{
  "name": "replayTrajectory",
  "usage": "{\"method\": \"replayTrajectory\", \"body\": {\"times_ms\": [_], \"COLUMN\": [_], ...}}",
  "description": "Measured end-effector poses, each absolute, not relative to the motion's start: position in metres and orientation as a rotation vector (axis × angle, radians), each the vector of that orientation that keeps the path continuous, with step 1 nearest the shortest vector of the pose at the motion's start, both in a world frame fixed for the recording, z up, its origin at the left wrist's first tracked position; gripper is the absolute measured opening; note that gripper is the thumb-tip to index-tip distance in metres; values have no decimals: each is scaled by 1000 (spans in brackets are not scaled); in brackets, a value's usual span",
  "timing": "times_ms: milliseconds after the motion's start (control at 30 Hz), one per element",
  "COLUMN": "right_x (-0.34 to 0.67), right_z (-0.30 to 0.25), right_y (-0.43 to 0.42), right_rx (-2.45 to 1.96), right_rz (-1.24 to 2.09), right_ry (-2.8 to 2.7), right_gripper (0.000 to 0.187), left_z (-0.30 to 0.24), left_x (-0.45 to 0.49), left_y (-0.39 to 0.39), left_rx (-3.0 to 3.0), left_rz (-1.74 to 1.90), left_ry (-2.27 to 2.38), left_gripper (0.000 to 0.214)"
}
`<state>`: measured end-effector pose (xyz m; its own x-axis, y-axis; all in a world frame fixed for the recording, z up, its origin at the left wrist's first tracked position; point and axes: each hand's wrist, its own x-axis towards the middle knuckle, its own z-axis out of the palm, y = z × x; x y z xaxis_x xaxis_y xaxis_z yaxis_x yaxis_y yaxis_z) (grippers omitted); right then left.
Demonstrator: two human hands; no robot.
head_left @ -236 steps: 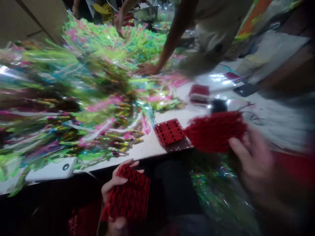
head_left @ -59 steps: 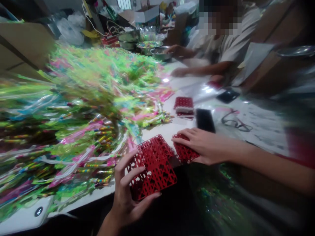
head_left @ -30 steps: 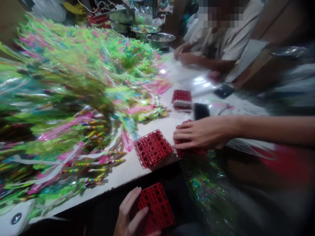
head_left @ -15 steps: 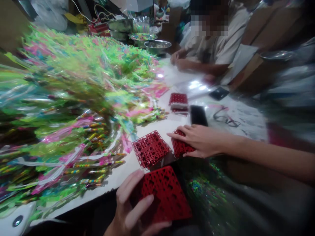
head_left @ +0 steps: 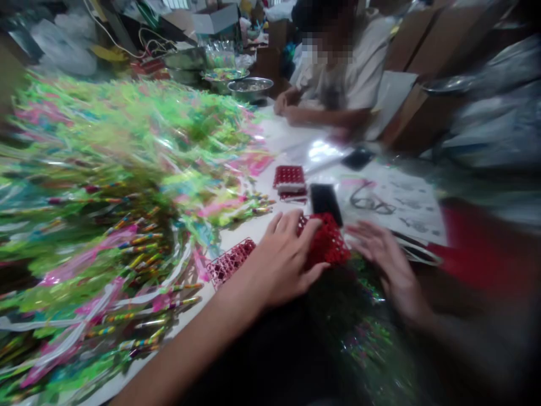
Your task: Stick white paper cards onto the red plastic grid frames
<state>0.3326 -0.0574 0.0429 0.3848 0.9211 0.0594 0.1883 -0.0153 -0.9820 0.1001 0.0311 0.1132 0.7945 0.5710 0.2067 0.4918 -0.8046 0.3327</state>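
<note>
My left hand (head_left: 285, 256) reaches across to the table's front edge and is closed on a red lattice square (head_left: 326, 241), a flat openwork piece, its thumb along the near edge. Whether another piece lies beneath it is hidden. Just right of that square, my right hand (head_left: 382, 256) has its fingers stretched out and holds nothing; it is slightly blurred. A second red lattice square (head_left: 231, 260) lies on the table, partly covered by my left forearm. Farther back sits a small stack of red lattice squares (head_left: 289, 179).
A big heap of green, pink and blue plastic strips with beaded sticks (head_left: 139, 141) covers the table's left side. Beyond the squares lie a dark phone-like slab (head_left: 325, 202) and a pair of glasses (head_left: 372, 200). Metal bowls (head_left: 251, 87) stand at the back. A person (head_left: 333, 90) sits across.
My left hand has carried its red lattice square from near my lap up to the table edge. My right hand has let go of the piece there and drawn back to the right.
</note>
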Motion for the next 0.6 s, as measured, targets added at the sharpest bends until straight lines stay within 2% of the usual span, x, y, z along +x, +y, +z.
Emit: {"method": "replayTrajectory", "body": {"times_ms": [100,300,467,600], "right_x": [304,277,261,242], "right_z": [23,14,8,10], "right_y": [-61,-44,-21,-13], "right_rx": [-1456,-1482,-1449,-1419], "right_rz": [923,989,1038,1085], "right_ry": [-942,-914,-1024,-1086], "right_gripper": [57,79,70,69], "left_z": [107,90,49,37], "left_x": [96,3,-36,-49], "left_y": [25,-19,-26,-17], "left_rx": [2779,2688,2711,2701], "left_rz": [289,549,399,383], "left_ry": [803,1399,1370,1326], "left_gripper": [68,66,57,59]}}
